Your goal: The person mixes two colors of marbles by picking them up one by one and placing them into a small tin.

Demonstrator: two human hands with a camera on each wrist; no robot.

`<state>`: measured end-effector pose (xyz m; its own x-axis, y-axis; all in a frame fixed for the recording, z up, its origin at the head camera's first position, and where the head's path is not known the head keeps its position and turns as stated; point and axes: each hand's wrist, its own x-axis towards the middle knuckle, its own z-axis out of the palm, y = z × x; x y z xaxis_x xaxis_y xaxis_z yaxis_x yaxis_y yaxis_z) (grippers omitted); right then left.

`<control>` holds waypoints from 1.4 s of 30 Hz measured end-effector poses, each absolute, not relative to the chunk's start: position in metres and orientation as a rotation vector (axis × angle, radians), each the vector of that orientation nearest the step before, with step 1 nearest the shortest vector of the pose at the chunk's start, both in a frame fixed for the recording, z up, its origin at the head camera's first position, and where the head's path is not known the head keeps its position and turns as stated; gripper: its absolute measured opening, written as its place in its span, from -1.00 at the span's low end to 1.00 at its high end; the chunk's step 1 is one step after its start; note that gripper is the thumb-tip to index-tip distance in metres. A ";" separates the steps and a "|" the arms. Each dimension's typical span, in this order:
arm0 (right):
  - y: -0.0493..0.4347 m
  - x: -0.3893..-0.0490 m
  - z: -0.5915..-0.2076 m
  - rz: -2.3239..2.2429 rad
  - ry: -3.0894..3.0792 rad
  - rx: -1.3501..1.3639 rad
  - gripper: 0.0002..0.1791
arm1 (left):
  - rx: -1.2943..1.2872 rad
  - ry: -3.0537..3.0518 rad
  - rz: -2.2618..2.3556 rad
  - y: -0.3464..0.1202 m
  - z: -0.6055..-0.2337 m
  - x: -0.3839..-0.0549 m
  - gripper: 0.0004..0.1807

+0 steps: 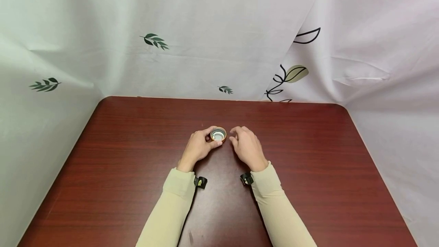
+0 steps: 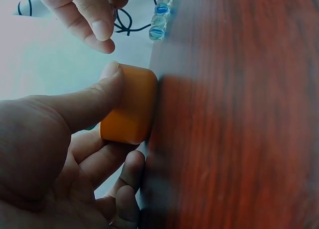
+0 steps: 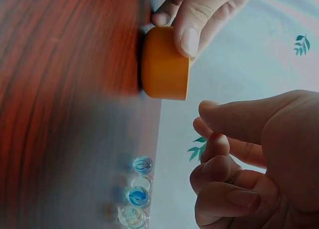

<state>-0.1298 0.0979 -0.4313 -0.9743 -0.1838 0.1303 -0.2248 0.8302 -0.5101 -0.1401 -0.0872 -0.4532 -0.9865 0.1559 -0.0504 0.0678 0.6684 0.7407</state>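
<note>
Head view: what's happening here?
A person's left hand grips a small orange cup, thumb on one side and fingers on the other. The cup stands upright on the reddish-brown wooden table, its silvery inside facing up. The right hand hovers just beside it, fingers bent, holding nothing. The right wrist view also shows glass marbles, some with blue swirls.

The person wears long, pale cream sleeves, a left sleeve (image 1: 168, 209) and a right sleeve (image 1: 282, 212), each with a wide, plain cuff. A small black box (image 1: 200, 182) with a tiny light patch sits below the left hand (image 1: 198, 146), and another (image 1: 246, 178) below the right hand (image 1: 248, 146).
</note>
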 end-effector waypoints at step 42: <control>0.126 -0.127 -0.431 0.817 -2.988 0.306 -0.71 | 0.179 2.788 1.164 -0.087 -0.452 -0.142 -0.47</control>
